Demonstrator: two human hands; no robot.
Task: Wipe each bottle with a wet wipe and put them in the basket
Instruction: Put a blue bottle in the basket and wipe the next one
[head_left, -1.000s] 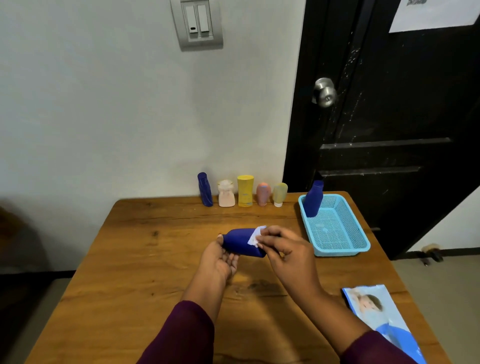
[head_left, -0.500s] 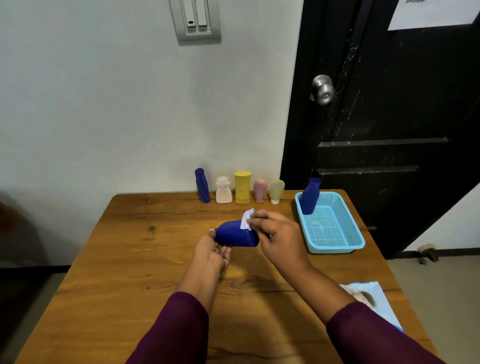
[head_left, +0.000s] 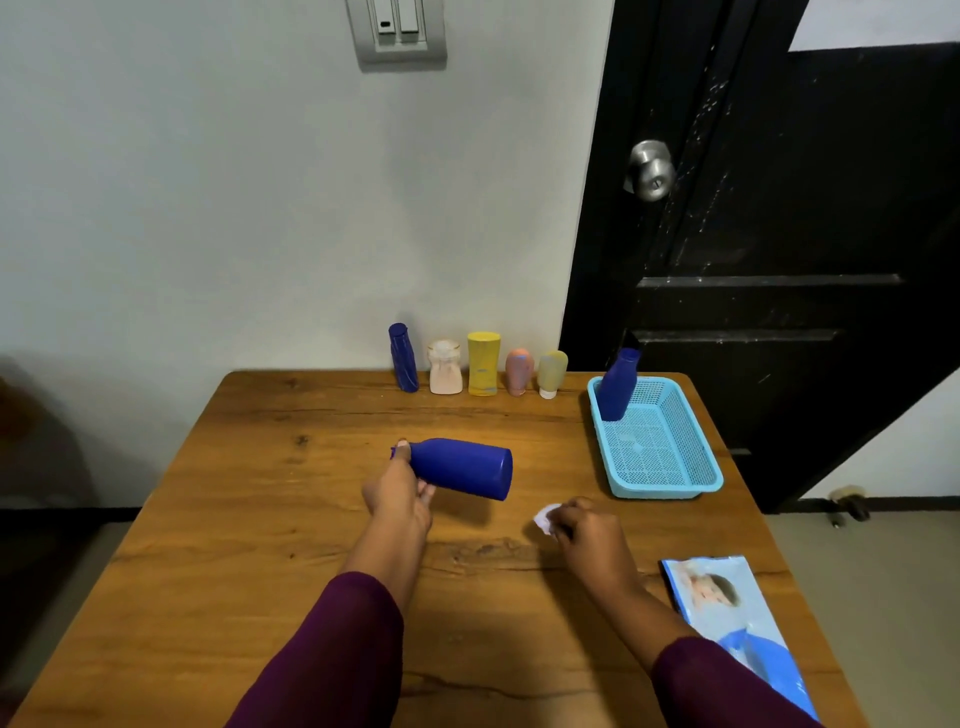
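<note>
My left hand (head_left: 397, 493) grips a dark blue bottle (head_left: 462, 467) by its neck end, holding it sideways above the middle of the wooden table (head_left: 260, 519). My right hand (head_left: 587, 535) pinches a small white wet wipe (head_left: 545, 517) low over the table, apart from the bottle. A light blue mesh basket (head_left: 670, 467) sits at the right; another dark blue bottle (head_left: 618, 384) leans in its far left corner. Along the wall stand a slim blue bottle (head_left: 403, 357), a pale pink one (head_left: 445, 367), a yellow one (head_left: 483, 364), a pink one (head_left: 519, 371) and a yellowish one (head_left: 551, 373).
A blue wet-wipe pack (head_left: 737, 623) lies at the table's near right edge. A black door (head_left: 779, 234) with a metal knob (head_left: 650, 170) stands behind the basket. A white wall runs behind the row of bottles.
My right hand has come off the bottle with the wipe and dropped down to the right toward the table. The left hand still holds the bottle sideways.
</note>
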